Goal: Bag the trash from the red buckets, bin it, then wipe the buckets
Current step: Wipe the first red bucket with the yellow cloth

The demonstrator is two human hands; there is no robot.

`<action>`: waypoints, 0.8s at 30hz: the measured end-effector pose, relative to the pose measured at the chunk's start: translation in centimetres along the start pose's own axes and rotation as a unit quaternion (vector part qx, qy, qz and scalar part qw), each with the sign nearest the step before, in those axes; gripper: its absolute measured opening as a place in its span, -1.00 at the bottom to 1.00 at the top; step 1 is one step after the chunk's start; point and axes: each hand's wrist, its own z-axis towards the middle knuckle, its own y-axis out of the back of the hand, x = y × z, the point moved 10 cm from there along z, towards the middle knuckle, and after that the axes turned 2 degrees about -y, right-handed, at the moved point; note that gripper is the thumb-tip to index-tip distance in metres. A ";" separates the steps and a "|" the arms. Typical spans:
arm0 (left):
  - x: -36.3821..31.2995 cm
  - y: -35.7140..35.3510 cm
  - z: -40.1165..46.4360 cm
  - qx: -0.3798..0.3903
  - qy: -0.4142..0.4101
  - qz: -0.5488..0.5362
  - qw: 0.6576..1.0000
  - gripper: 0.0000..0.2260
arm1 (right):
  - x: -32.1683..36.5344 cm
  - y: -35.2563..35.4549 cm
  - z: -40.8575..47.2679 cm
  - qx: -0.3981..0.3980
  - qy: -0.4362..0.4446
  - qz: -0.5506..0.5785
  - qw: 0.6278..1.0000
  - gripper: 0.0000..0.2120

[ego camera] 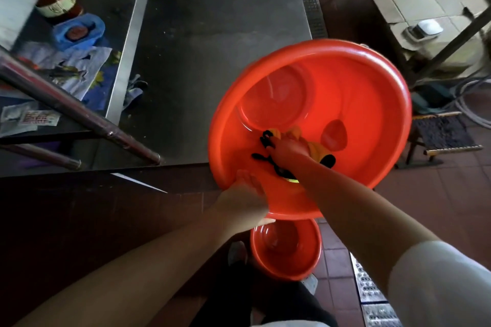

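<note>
Head view: you are on the wiping part now. The big bucket (310, 127) is up in the air, tipped so its open side faces you, just past the near corner of the steel table (212, 34). Your left hand (245, 199) grips its near rim, fingers curled over the edge. Your right hand (288, 150) is inside the bucket, pressing a yellow and black cloth (316, 154) on the low part of the wall. Your fingers are bunched on the cloth, so it looks like you are gripping it.

No trash shows in this bucket, so the bagging looks done for it. The inside looks shiny, but you cannot tell how much has been wiped.

A small bucket (287, 249) sits on the floor right below the big one, by your feet. It looks bare inside too. You cannot tell if it has been wiped.

No trash bag or bin shows here. Left of the big bucket, on the far side of the table, lie a blue bag (79, 30), a jar (57, 2) and some papers (77, 66).
</note>
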 end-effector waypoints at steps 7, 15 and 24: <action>0.4 -0.3 0.3 0.032 0.050 0.001 0.998 -0.19 | -0.4 1.2 -12.3 -0.071 0.040 -0.020 0.996 -0.45; 0.2 1.4 -0.3 0.044 0.034 0.035 0.998 -0.24 | -1.9 2.5 -20.4 -0.073 0.047 -0.038 0.996 -0.47; 0.9 2.5 0.2 -0.010 0.020 -0.020 1.000 -0.33 | -1.1 3.0 -17.6 -0.064 0.059 -0.036 0.996 -0.40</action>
